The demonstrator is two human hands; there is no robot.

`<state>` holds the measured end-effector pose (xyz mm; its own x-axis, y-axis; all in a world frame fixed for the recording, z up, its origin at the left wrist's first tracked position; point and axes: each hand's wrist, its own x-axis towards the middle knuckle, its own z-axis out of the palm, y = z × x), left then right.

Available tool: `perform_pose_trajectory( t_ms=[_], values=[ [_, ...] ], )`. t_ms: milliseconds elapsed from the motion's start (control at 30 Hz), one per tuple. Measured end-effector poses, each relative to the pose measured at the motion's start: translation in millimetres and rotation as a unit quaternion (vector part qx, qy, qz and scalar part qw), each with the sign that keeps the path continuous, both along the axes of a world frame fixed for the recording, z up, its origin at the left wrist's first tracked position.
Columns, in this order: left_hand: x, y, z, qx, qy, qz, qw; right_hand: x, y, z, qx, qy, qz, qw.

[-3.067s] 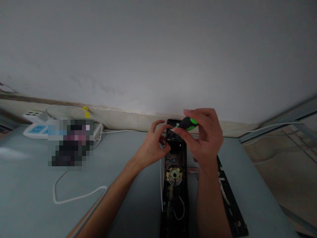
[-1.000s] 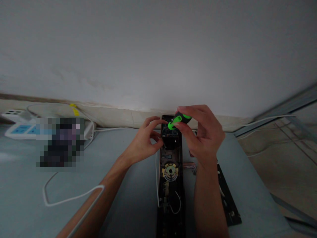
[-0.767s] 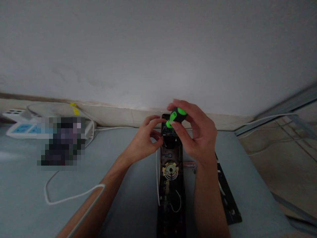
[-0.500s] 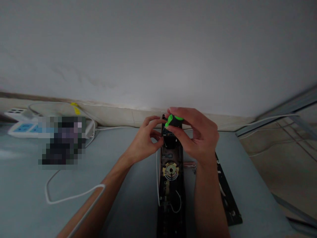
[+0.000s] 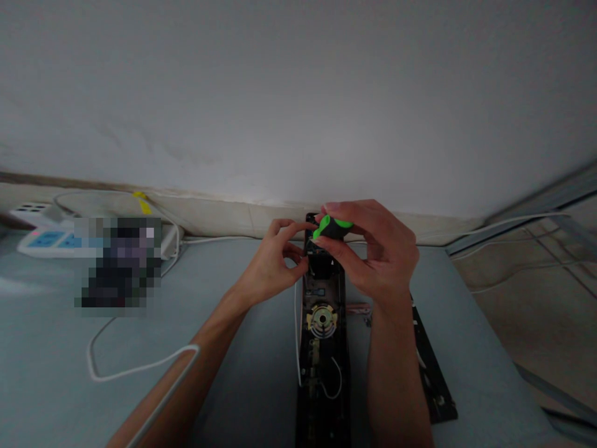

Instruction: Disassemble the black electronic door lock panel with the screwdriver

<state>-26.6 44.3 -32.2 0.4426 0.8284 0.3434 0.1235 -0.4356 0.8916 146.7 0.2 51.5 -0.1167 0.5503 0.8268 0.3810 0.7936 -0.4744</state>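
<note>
A long black housing (image 5: 323,286), its inside exposed, lies lengthwise in front of me. Set into its middle is a round speaker-like part (image 5: 323,320), and a thin white wire (image 5: 340,379) loops inside nearer to me. My left hand (image 5: 275,264) grips the left edge near the far end, its thumb and index finger bent around the rim. Above that same end, my right hand (image 5: 385,252) holds the green and black handle of a screwdriver (image 5: 336,228) between thumb and fingers. The screwdriver's shaft and tip are hidden.
A black panel (image 5: 433,373) lies right of my right forearm, and small items (image 5: 359,309) sit beside the housing. At left are a white power strip (image 5: 35,242) and a blurred-out dark object (image 5: 119,267). A white cable (image 5: 135,372) crosses my left forearm. A wall (image 5: 298,112) rises behind.
My right hand has shifted slightly right with the screwdriver, whose handle has moved the same way. My left hand stays at the housing's far end.
</note>
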Motion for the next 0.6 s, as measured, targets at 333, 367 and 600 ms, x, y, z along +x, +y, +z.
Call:
perform_pose_trajectory(
  t_ms=[333,367,600],
  values=[
    [-4,-2,6.3,0.028,0.033,-0.016,0.999,12,1,-3.8,0.006,0.013,-0.097,0.995],
    [-4,-2,6.8,0.031,0.037,-0.016,0.999,12,1,-3.6,0.016,0.013,-0.108,0.994],
    [-3,-2,9.5,0.028,0.065,-0.016,0.997,15,-3,0.7,0.095,0.081,-0.180,0.976]
  ],
)
